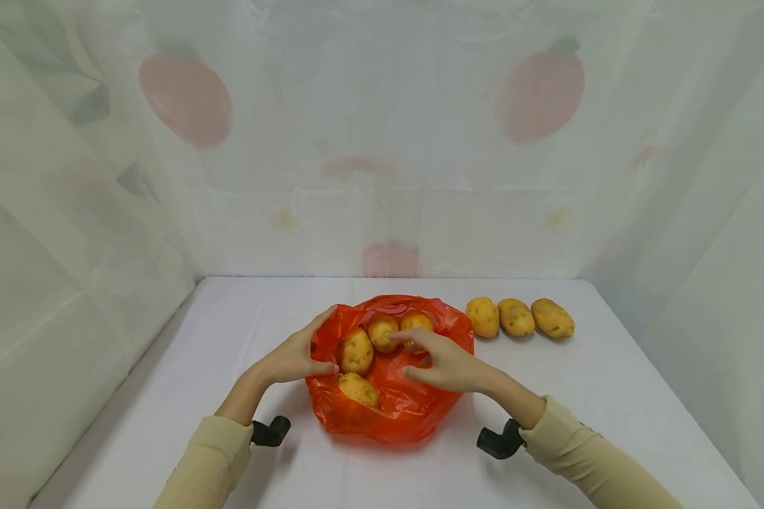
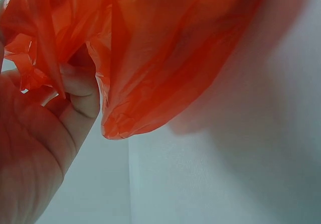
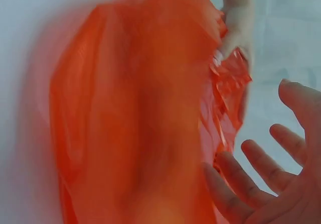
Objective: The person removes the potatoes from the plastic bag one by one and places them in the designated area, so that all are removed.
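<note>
A red plastic bag (image 1: 388, 423) lies with its mouth open towards me, and several potatoes (image 1: 356, 351) show inside it. My left hand (image 1: 296, 355) grips the bag's left rim; in the left wrist view the thumb and fingers pinch the crumpled film (image 2: 37, 63). Over the right part of the mouth hovers my right hand (image 1: 447, 362), its fingers spread and nothing held in them. Its fingertips overlap the upper right potato (image 1: 415, 319) in the head view. From the right wrist view, the fingers (image 3: 248, 176) stand apart beside the bag's side (image 3: 135, 108).
Three more potatoes (image 1: 516, 317) lie in a row on the white table (image 1: 611, 396), just right of the bag. White sheeting (image 1: 382, 127) with faded red fruit prints hangs at the back and along both sides. Each wrist carries a black mount (image 1: 500, 441).
</note>
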`<control>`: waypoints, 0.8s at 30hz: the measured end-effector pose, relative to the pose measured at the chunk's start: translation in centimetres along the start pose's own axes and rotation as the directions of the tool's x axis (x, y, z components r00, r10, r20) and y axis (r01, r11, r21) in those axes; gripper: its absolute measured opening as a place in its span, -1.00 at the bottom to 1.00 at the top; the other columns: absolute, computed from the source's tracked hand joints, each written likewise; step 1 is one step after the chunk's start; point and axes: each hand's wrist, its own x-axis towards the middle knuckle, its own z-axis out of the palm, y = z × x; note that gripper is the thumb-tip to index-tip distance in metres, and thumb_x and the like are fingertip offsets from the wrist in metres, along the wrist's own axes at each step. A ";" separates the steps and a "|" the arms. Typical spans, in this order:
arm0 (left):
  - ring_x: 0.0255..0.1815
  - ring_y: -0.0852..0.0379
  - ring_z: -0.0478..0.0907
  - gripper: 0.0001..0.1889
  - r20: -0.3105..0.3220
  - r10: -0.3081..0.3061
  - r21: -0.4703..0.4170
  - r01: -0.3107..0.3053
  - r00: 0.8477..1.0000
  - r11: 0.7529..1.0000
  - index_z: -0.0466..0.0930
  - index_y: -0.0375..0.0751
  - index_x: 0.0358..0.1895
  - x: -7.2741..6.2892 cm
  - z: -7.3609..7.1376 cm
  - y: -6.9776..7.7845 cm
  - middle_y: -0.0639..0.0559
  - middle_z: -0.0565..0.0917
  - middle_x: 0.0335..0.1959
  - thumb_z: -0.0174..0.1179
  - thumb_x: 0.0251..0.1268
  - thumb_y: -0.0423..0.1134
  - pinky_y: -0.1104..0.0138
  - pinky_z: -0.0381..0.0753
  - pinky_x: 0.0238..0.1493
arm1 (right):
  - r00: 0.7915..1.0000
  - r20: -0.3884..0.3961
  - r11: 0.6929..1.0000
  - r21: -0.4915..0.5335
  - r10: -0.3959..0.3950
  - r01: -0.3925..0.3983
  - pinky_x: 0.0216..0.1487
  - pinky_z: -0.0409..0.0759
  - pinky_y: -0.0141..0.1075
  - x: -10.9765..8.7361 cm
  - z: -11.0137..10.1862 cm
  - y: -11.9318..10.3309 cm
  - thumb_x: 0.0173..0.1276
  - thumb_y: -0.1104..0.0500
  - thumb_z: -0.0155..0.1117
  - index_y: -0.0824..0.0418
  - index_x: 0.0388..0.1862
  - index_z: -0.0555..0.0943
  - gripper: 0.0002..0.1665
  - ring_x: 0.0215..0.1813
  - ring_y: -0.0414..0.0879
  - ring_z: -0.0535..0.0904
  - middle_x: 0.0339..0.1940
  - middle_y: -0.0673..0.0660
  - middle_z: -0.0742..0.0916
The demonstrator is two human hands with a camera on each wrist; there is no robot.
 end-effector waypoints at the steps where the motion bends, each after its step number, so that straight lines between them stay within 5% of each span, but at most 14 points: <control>1: 0.25 -0.10 0.30 0.02 0.004 0.002 -0.002 -0.002 1.000 1.000 -0.17 0.20 0.46 -0.2 0.0 0.4 -0.08 0.16 0.40 0.35 0.01 -0.27 0.00 0.41 0.16 | 1.000 0.005 1.000 -0.006 -0.005 0.005 0.12 0.50 -0.22 0.1 0.2 0.0 0.27 0.10 0.24 0.08 0.30 0.33 -0.39 0.15 -0.15 0.45 0.20 -0.06 0.49; 11: 0.23 -0.12 0.32 0.00 0.020 0.002 0.011 -0.002 1.000 1.000 -0.15 0.04 0.47 -1.2 -0.4 2.8 -0.16 0.16 0.39 0.33 0.02 -0.30 0.03 0.44 0.14 | 0.998 0.055 0.999 0.010 0.041 -0.042 0.07 0.54 -0.15 0.7 2.4 0.0 0.25 0.06 0.25 0.04 0.27 0.35 -0.40 0.11 -0.05 0.48 0.17 -0.05 0.50; 19: 0.27 -0.09 0.28 0.04 -0.007 0.008 0.018 -0.008 1.000 1.000 -0.17 0.25 0.45 0.2 0.2 -0.5 -0.05 0.14 0.41 0.37 -0.02 -0.24 0.00 0.41 0.16 | 0.993 0.116 0.999 0.016 0.028 -0.030 0.04 0.55 -0.23 1.1 3.9 0.0 0.26 0.05 0.25 0.10 0.27 0.35 -0.39 0.10 0.00 0.49 0.18 0.06 0.50; 24: 0.24 -0.05 0.32 0.04 -0.007 0.006 0.014 -0.006 1.000 1.000 -0.15 0.36 0.43 0.4 0.2 -1.1 0.02 0.16 0.40 0.39 -0.05 -0.19 0.04 0.44 0.14 | 0.991 0.134 1.000 0.020 0.020 -0.023 0.07 0.53 -0.25 1.4 4.6 0.2 0.26 0.04 0.25 0.11 0.29 0.33 -0.37 0.12 -0.01 0.49 0.20 0.10 0.49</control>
